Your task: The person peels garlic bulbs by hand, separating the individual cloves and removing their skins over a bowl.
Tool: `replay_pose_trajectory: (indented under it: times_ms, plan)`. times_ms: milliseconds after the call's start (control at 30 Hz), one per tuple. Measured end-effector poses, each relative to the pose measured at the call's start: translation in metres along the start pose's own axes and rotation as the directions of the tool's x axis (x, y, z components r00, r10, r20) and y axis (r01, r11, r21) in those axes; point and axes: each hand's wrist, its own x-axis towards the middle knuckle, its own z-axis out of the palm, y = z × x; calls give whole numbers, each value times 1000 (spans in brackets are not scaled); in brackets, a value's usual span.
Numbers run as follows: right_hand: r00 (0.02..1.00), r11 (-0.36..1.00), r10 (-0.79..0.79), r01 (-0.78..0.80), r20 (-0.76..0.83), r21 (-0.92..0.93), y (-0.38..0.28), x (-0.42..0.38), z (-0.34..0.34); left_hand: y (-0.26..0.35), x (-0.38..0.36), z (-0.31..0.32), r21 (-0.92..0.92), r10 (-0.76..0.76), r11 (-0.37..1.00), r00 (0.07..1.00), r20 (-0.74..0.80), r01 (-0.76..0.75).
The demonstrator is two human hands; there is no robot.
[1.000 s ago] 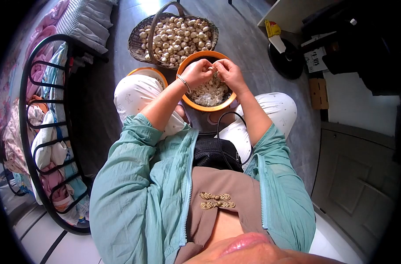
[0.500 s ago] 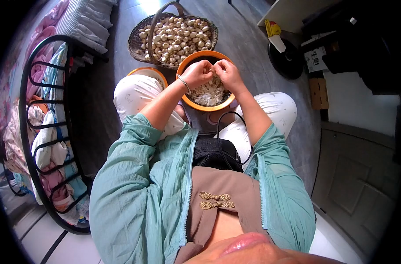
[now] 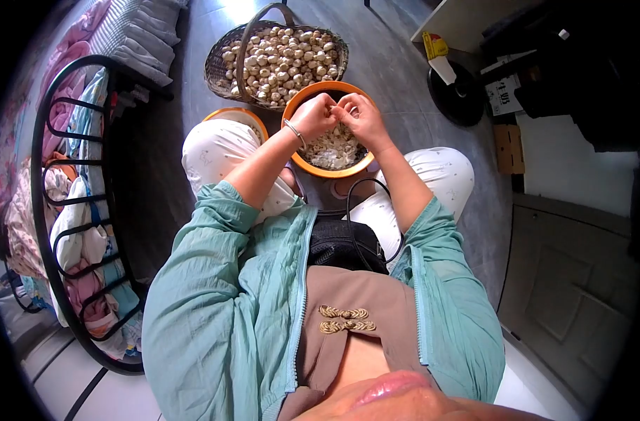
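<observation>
Over an orange-rimmed basin, my left hand and my right hand meet with bent fingers. Their fingertips pinch a small pale piece of garlic, mostly hidden by the fingers. Both hands are closed on it. Beneath them, loose whitish garlic skins lie in the basin. A bracelet is around the left wrist. Just beyond the basin stands a wicker basket with a tall handle, heaped with garlic bulbs.
Beside my left knee is a second orange-rimmed bowl, partly hidden by the leg. A black metal rail frame with cloths stands at left. On the right are a round black base and a brown box. A black bag rests at my lap.
The fingers of both hands have shifted slightly, with the right fingertips closer over the left ones. The basin, basket and bowl stay where they were.
</observation>
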Motion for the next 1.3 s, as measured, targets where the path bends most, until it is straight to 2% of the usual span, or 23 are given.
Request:
replay_pose_trajectory:
  times_ms: [67,100,200,267,333,400,467,500,533,567,600,667,700,800,867,900,933,1000,1100,1200,1267,1300]
  plan:
    - [999,993,-44,44,0,-109,-2,-2,2,0,-1,3,138,157,978,988,-15,-153]
    - [999,993,-44,44,1,-109,1,-2,2,7,-3,0,142,115,983,993,17,-116]
    - [998,996,-57,57,-2,-67,14,2,1,6,-4,3,109,127,986,992,14,-128]
    - [972,956,236,-235,17,173,29,3,3,5,-4,3,90,112,990,994,9,-112]
    - [962,943,274,-269,1,198,28,3,1,6,-5,3,70,96,993,995,3,-96]
    - [950,927,311,-301,-11,223,32,2,0,6,-3,1,-93,-41,995,999,-1,41]
    - [944,940,324,-328,53,94,41,2,1,-1,1,0,-119,-48,992,999,11,49]
    - [944,940,325,-328,52,95,34,1,2,-1,2,-2,-270,-130,953,990,49,138]
    - [921,910,378,-388,96,148,27,0,3,-2,3,-2,-410,-204,884,974,99,226]
    - [893,873,426,-448,142,195,20,-1,3,-2,2,-3,-471,-235,842,965,120,264]
    - [894,873,426,-447,142,196,16,-1,2,-4,2,-3,-471,-235,842,965,119,263]
    - [891,798,385,-453,242,397,7,-1,1,-6,3,-3,-609,-238,741,959,157,283]
    - [891,799,384,-453,243,396,6,-1,2,-7,3,-3,-609,-238,741,959,155,283]
    - [909,809,328,-411,258,421,5,-3,6,-3,1,-1,-500,-237,821,961,140,275]
    - [899,827,366,-432,240,360,6,-3,7,5,-5,1,-295,-43,953,997,67,61]
    - [899,826,366,-433,240,360,8,-3,7,4,-4,3,-170,-13,985,997,73,25]
    - [871,821,395,-477,291,314,10,-2,5,3,-4,5,-170,-13,985,997,75,25]
    - [840,814,422,-517,341,265,13,-1,3,5,-7,6,-29,70,997,996,60,-68]
    - [843,828,394,-498,365,256,17,-2,4,10,-9,5,-13,29,1000,999,46,-28]
    - [878,847,351,-446,324,291,19,-3,6,5,-7,8,-12,12,1000,999,52,-12]
    - [900,889,315,-391,303,240,23,-3,7,4,-6,8,-11,18,1000,998,59,-17]
    - [900,889,314,-391,303,239,22,-3,8,7,-7,7,52,20,998,997,68,-24]
